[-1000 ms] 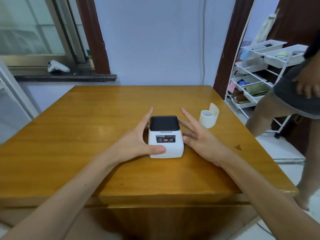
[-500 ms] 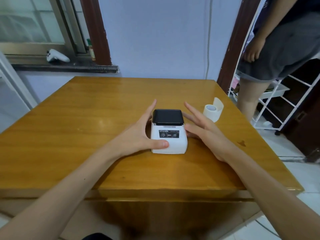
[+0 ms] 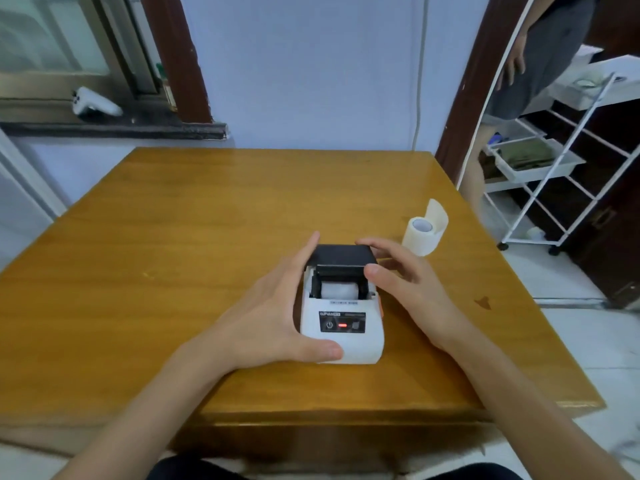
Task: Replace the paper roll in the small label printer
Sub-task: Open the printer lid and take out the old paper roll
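A small white label printer (image 3: 343, 327) stands near the middle of the wooden table (image 3: 173, 254), a red light on its front panel. Its black lid (image 3: 341, 256) is tilted up and back, and a white paper roll (image 3: 338, 289) shows inside. My left hand (image 3: 266, 317) grips the printer's left side, thumb across the lower front. My right hand (image 3: 412, 289) holds the lid's right edge with thumb and fingers. A second white paper roll (image 3: 423, 234) with a loose curled end lies on the table to the right, behind my right hand.
Another person (image 3: 540, 53) stands at the upper right beside a white wire rack (image 3: 554, 161) with trays. A white controller (image 3: 95, 103) rests on the window sill at the upper left. The table's near edge (image 3: 346, 415) is close to me.
The printer's black lid was flat and shut; it now stands tilted up, showing the roll inside. My right hand moved from beside the printer onto the lid. The person at right moved farther back.
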